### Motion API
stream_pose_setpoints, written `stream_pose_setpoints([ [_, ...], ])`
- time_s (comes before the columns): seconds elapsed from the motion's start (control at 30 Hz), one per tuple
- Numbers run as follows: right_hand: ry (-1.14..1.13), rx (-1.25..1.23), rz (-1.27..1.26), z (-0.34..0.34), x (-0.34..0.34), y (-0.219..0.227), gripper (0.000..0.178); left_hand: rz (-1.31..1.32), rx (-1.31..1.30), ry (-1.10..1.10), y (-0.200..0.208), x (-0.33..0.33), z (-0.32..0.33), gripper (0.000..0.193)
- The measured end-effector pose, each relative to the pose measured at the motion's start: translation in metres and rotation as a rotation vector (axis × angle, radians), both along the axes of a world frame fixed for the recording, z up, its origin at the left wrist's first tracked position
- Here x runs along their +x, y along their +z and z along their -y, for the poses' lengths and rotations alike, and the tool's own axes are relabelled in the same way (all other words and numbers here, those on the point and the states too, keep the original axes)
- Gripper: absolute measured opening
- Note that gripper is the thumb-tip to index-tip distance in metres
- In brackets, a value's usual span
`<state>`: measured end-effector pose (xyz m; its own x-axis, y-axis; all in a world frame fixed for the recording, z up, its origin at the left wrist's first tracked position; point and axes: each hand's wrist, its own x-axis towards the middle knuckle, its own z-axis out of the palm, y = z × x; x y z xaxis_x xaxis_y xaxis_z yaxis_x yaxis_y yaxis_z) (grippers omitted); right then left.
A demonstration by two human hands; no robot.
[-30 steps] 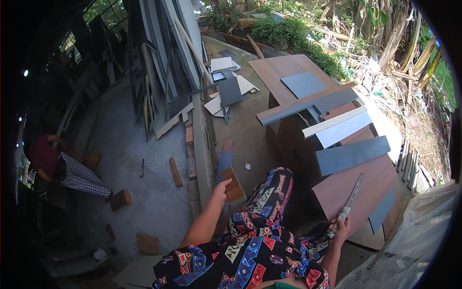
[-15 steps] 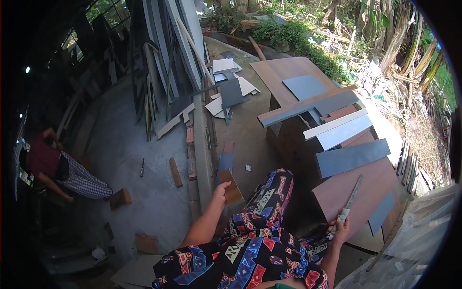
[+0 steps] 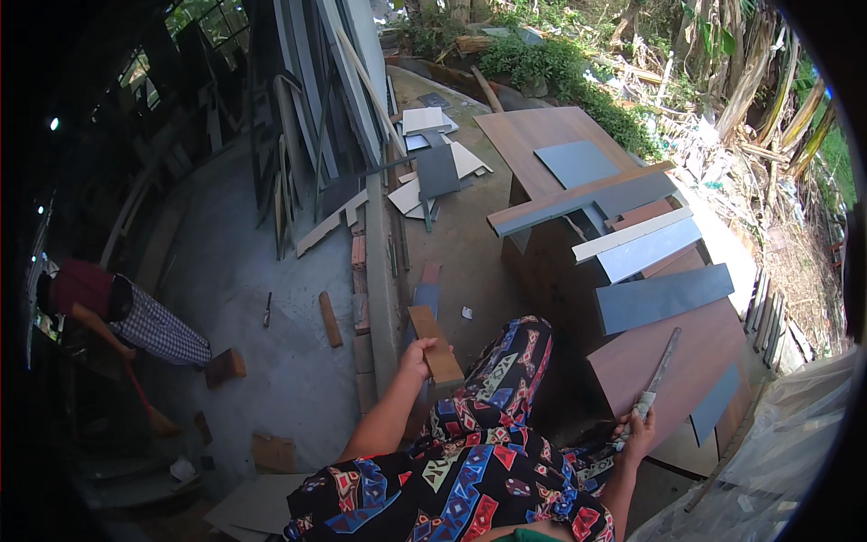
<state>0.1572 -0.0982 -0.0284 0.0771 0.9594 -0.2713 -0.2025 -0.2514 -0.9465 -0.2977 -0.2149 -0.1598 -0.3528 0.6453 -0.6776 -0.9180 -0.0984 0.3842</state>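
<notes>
The left hand [image 3: 414,360], grip pinching a brown rectangular wooden piece [image 3: 438,349] at six o'clock, could drop it if the edge hold loosens, while the right hand [image 3: 639,429] clasps a long grey-bladed tool [image 3: 647,397] at four.

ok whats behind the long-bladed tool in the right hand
Behind the long-bladed tool, a brown panel shows on both sides of the blade. The strip covered by the blade, and whatever the right hand hides, cannot be seen.

Brown rectangular wood board [image 3: 440,355]: matt, smooth-looking. Long grey metal-look blade [image 3: 664,364]: dull; grey wrapped handle [image 3: 644,404] rough-looking. Brown wood-grain counter [image 3: 623,369]: smooth. Translucent whitish plastic sheet [image 3: 795,443]: crinkled, shiny. Grey concrete floor [image 3: 239,257]: matt.
</notes>
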Motion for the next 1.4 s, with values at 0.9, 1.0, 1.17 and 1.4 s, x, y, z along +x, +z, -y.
stream_pose_setpoints([
  [0.9,0.056,0.036,0.07,0.0,-0.006,0.005,0.041,0.015,-0.201,-0.009,0.032,0.007,-0.002,0.035],
  [1.0,0.062,0.038,0.074,0.0,-0.006,0.005,0.04,0.013,-0.191,0.0,0.033,0.007,0.001,0.036],
  [1.17,0.056,0.057,0.069,0.001,0.001,-0.002,0.04,0.006,-0.052,0.039,0.054,-0.001,-0.002,0.038],
  [1.4,0.051,0.037,0.059,-0.002,-0.005,-0.002,0.041,-0.068,0.312,0.214,0.084,-0.046,-0.007,0.045],
])
